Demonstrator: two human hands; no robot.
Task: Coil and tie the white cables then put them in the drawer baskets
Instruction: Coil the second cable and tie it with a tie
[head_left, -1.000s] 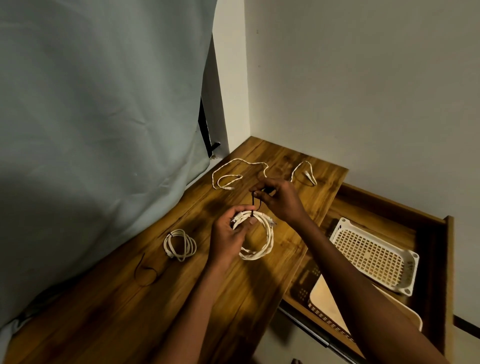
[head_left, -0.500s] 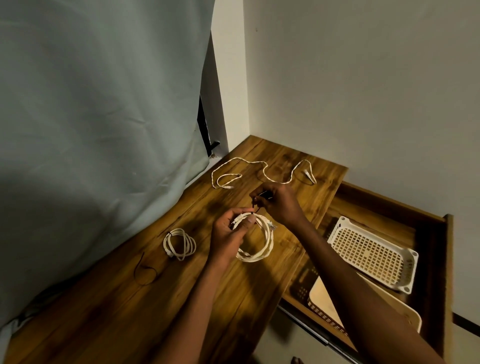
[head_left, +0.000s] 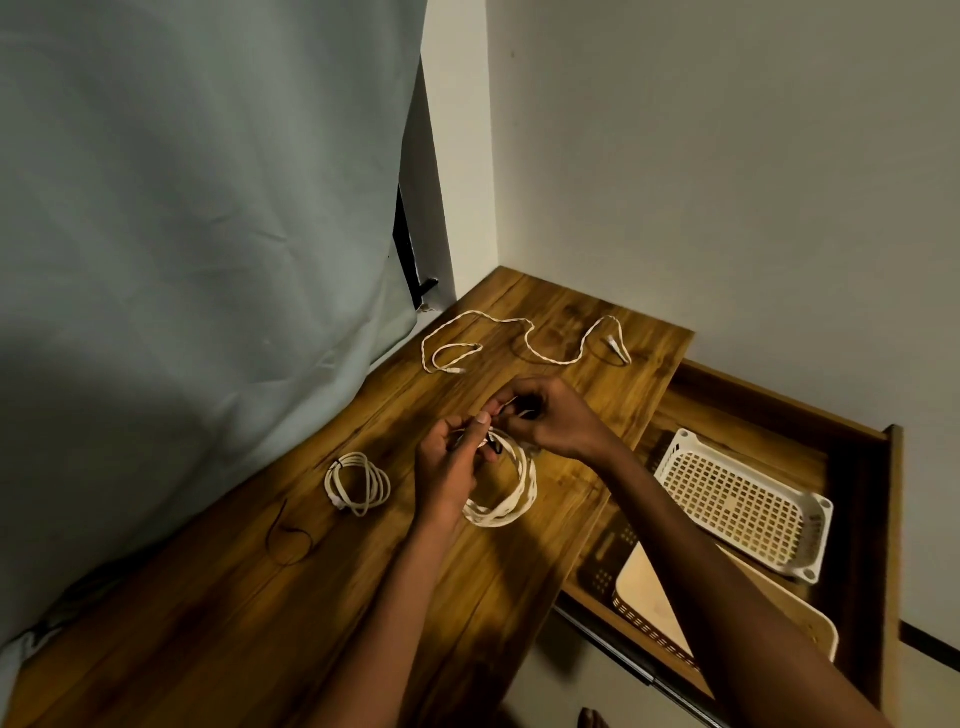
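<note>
Both hands are up over the wooden worktop (head_left: 363, 597) holding a coiled white cable (head_left: 511, 493): the left hand (head_left: 449, 470) has its fingers curled round the near top of the coil, and the right hand (head_left: 545, 415) pinches a thin black tie (head_left: 493, 447) at the same spot. 1 small tied cable coil (head_left: 357, 483) lies just left of the hands, and 1 long loose cable (head_left: 519, 343) lies farther back. The open drawer (head_left: 779, 415) on the right holds 2 baskets, a white one (head_left: 743, 504) and a tan one (head_left: 654, 618).

left hand (head_left: 451, 470) pinching, right hand (head_left: 550, 418) pinching
</note>
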